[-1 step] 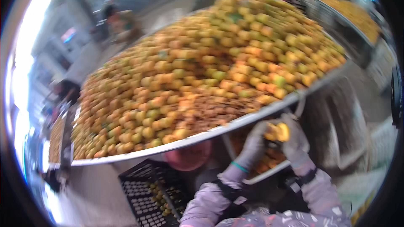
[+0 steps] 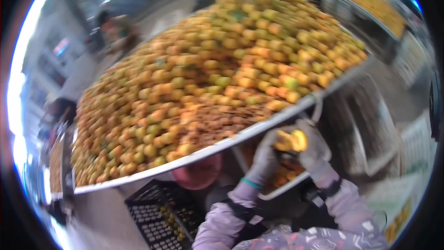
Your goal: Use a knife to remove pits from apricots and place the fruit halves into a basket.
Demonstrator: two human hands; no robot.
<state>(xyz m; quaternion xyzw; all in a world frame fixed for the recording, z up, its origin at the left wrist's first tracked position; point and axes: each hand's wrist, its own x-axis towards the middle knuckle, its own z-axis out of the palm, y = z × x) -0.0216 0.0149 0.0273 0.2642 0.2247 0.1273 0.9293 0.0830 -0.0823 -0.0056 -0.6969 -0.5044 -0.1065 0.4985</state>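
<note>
Gloved in grey, my left hand (image 2: 264, 155) is closed on a yellow-orange apricot half (image 2: 282, 141). My right hand (image 2: 315, 147), in a matching glove, grips another apricot half (image 2: 299, 140), its cut face showing. The two halves are side by side, and I cannot tell whether they still touch. Both hands are over a white-rimmed bin (image 2: 296, 179) of opened orange apricots, just below the edge of a large table. Heaped on that table are whole apricots (image 2: 152, 92), with a brown patch of apricot stones (image 2: 222, 119) near its front edge.
Below the table stand a pink basin (image 2: 198, 173) and a black plastic crate (image 2: 148, 210) with some small fruit. Grey-brown containers (image 2: 360, 125) are to my right. Another person (image 2: 115, 30) sits beyond the table at the far left. A yellow-filled bin (image 2: 370, 9) stands far right.
The whole scene has shifted a little to the left in the picture as my head turned. My hands keep nearly the same pose, holding the apricot halves.
</note>
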